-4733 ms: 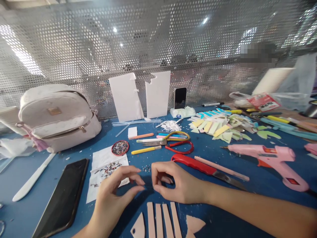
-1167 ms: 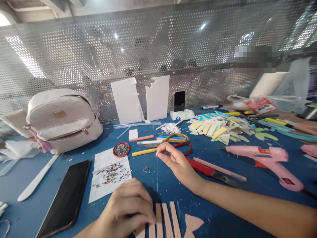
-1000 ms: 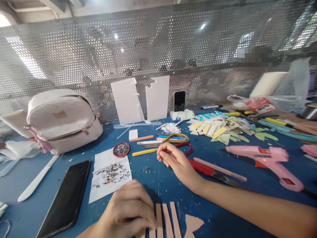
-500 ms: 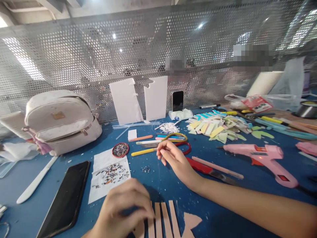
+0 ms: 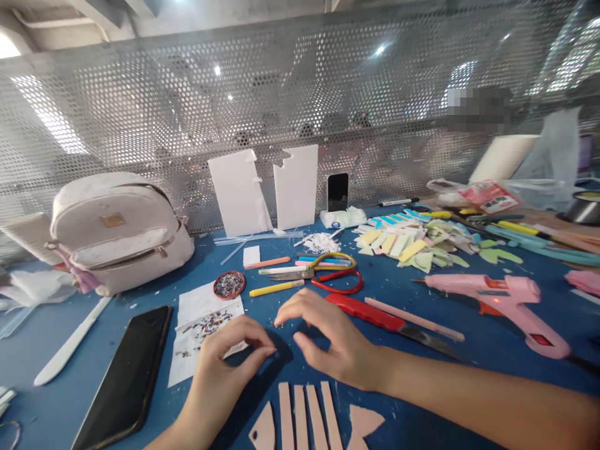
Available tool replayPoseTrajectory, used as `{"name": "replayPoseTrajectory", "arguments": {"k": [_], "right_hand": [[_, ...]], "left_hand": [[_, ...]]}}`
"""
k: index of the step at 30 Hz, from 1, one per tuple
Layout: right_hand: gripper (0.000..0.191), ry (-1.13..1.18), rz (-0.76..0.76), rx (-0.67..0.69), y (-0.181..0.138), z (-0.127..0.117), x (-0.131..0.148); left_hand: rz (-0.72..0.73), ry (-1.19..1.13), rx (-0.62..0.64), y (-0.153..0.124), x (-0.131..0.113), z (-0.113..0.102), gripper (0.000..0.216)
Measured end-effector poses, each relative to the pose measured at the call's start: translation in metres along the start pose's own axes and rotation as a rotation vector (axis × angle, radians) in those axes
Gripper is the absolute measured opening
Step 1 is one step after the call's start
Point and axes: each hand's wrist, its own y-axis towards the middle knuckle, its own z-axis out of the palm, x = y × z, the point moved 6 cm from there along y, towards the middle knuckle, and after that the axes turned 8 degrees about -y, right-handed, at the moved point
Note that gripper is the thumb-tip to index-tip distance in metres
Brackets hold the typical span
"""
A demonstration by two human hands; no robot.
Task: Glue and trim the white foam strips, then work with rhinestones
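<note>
My left hand (image 5: 220, 369) hovers low over the blue table (image 5: 469, 350), thumb and forefinger pinched together; what they hold is too thin to make out. My right hand (image 5: 330, 340) is just right of it, fingers curved and apart, with the forefinger tip near a small heap of beads. Several pink foam strips and cut shapes (image 5: 304, 419) lie directly in front of both hands. A white paper with scattered sequins (image 5: 204, 319) lies left of the left hand, and a red dish of sequins (image 5: 229, 284) sits behind it.
A black phone (image 5: 124, 372) lies at the left, a white backpack (image 5: 117, 228) behind it. Also around: a red-handled knife (image 5: 375, 312), scissors (image 5: 328, 270), a pink glue gun (image 5: 497, 297), coloured foam scraps (image 5: 412, 240), white boards (image 5: 262, 187) against the perforated wall.
My right hand came back from near the scissors toward me and opened. My left hand lifted off the pink strips and moved up to meet it in a pinch.
</note>
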Motion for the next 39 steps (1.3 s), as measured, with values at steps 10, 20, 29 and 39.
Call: {"name": "replayPoseTrajectory", "arguments": {"k": [10,20,29,39], "right_hand": [[0.019,-0.036,-0.009,0.080,0.001,0.011,-0.003],[0.005,-0.037,0.013,0.118,0.000,0.008,0.001],[0.010,-0.053,-0.035,0.144,0.000,0.012,0.004],[0.010,-0.016,-0.118,0.150,0.000,0.014,0.007]], "left_hand": [[0.049,0.021,0.024,-0.001,-0.006,0.003,0.015],[-0.036,-0.050,-0.078,-0.004,0.002,-0.002,0.024],[-0.004,-0.072,-0.080,-0.005,0.000,-0.003,0.027],[0.024,-0.065,-0.083,-0.007,0.000,-0.005,0.030]]}}
